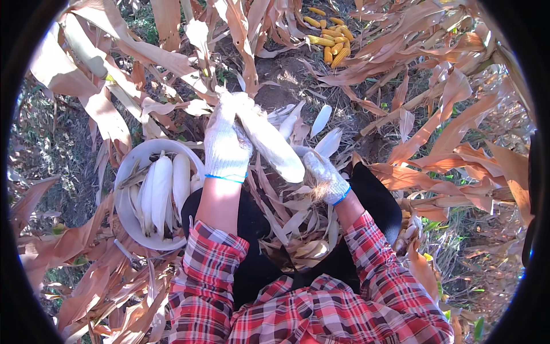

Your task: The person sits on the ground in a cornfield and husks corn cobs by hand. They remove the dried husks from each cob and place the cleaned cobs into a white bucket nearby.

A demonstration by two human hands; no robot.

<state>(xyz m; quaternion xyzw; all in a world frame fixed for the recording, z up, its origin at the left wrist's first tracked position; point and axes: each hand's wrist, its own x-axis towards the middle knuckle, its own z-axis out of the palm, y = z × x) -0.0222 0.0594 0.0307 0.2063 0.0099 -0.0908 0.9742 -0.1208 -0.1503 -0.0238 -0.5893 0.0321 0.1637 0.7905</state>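
My left hand [227, 135], in a white knit glove with a blue cuff edge, grips a husked-over ear of corn [270, 139] near its upper end. The ear slants down to the right, its pale husk bright in the sun. Close to the right of its lower end is my right hand [324, 174], in a matching glove, with fingers bent. A tuft of brown corn silk [320, 192] shows at the heel of that hand. What its fingers hold, if anything, is hard to make out. Loose husks [296, 221] lie between my legs.
To my left stands a white plastic bucket [124, 215] containing several ears in husk [159, 193]. A heap of bare yellow corn cobs [335, 41] rests on the soil ahead. Dry corn stalks and leaves [455, 163] crowd both sides. Pale husk pieces [321, 120] lie beyond my hands.
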